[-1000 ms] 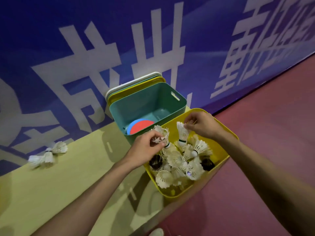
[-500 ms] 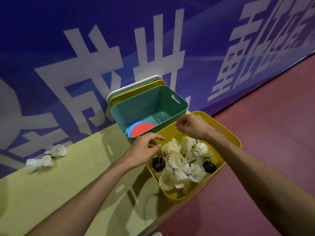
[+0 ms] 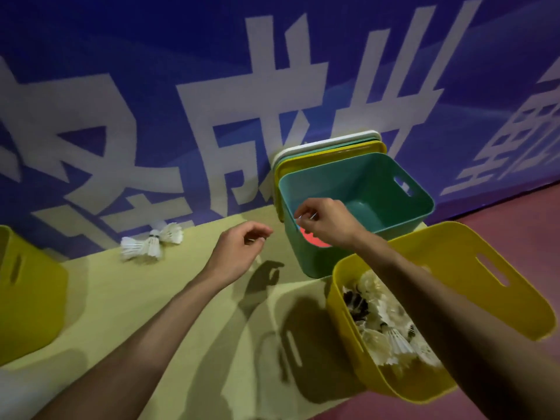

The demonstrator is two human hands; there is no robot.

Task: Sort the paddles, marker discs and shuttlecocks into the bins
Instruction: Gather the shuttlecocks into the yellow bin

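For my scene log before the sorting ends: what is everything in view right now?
yellow bins: two, yellow; one at right, one at the left edge
teal bin: one, teal, by the banner
disc: one visible, red, in teal bin
lids: stack; white, teal, yellow; behind teal bin
binned shuttlecocks: many, white and dark, right yellow bin
loose shuttlecocks: few, white, mat
banner: blue, behind
mat: yellow-green
left hand: over mat
right hand: over teal bin's rim

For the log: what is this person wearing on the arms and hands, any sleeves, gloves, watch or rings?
The left forearm and right forearm are bare as far as the frame reaches, no sleeve edge in view. The left hand and right hand are ungloved, with no watch, band or ring visible.
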